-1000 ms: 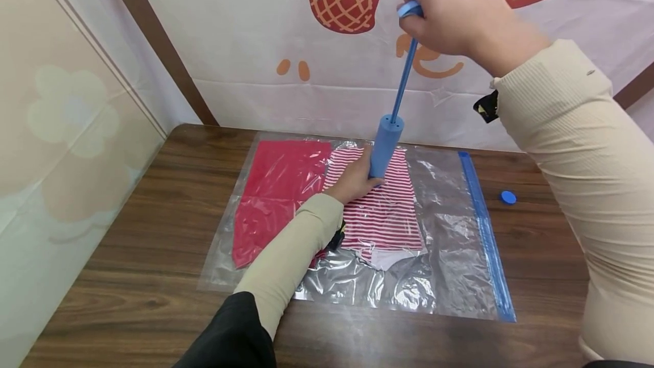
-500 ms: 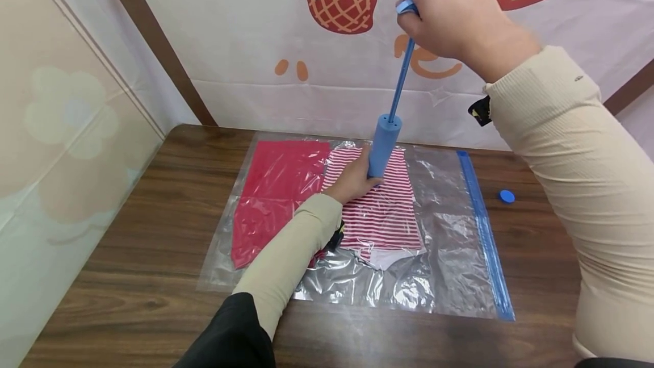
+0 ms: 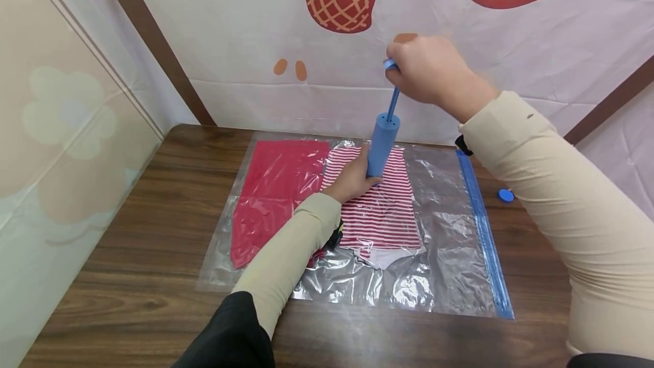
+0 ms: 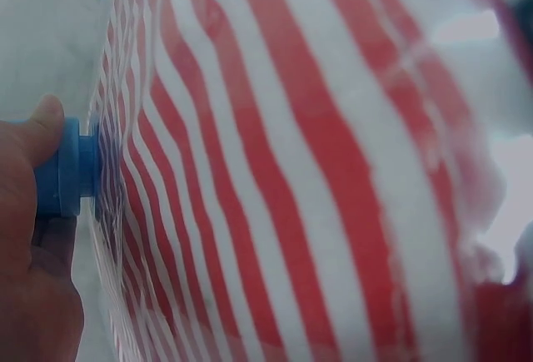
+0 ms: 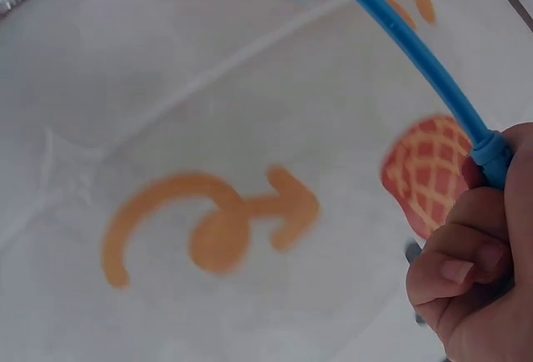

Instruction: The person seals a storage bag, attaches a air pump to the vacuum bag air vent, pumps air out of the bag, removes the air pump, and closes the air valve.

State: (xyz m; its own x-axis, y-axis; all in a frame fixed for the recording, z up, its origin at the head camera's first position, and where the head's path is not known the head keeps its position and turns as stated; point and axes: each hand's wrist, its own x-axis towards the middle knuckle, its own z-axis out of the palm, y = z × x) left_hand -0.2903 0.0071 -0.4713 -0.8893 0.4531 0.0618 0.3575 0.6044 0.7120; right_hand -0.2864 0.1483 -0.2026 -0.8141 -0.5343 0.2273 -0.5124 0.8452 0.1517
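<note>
A blue hand pump [image 3: 382,143] stands slightly tilted on a clear vacuum storage bag [image 3: 449,231]. Around the pump's lower barrel, my left hand [image 3: 352,178] grips near the bag's surface. In the left wrist view the pump's base [image 4: 86,166] meets the bag over the striped cloth. My right hand [image 3: 431,70] holds the pump's handle [image 3: 390,65] above, with part of the rod [image 5: 408,42] showing between handle and barrel. Inside the bag lie a red folded garment [image 3: 281,186] and a red-and-white striped garment [image 3: 380,220], side by side.
A blue zip strip [image 3: 485,237] runs along the bag's right edge. Right of it, a small round blue cap [image 3: 506,195] lies on the wooden table [image 3: 128,254]. A printed fabric backdrop [image 3: 240,38] hangs right behind the table's far edge.
My right hand has come down with the pump handle, and less of the rod shows above the barrel. The left hand keeps its hold and the bag lies in the same place.
</note>
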